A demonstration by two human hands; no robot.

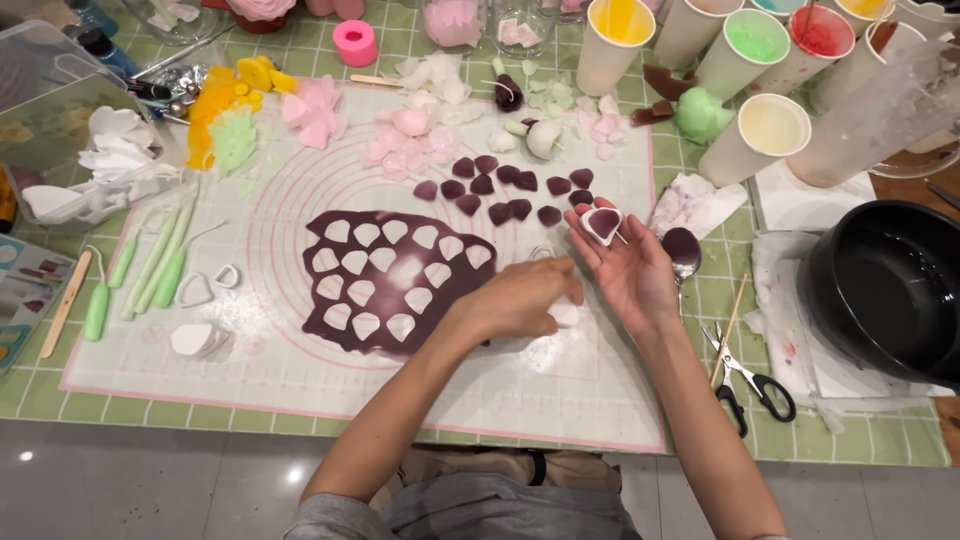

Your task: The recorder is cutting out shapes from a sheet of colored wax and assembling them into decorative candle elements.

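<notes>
My right hand is palm up above the white silicone mat, with a small white petal-shaped cutter holding a dark purple piece resting on its fingertips. My left hand is curled, knuckles up, fingers closed on something small and white next to the right palm. A rolled dark purple sheet full of petal-shaped cut-outs lies just left of it. Several dark purple cut petals sit in rows beyond the hands.
Paper cups of coloured material stand at the back right. A black pot is at the right, scissors and a spoon beside my right arm. Pink, yellow and green petals, green stems and white cutters lie left.
</notes>
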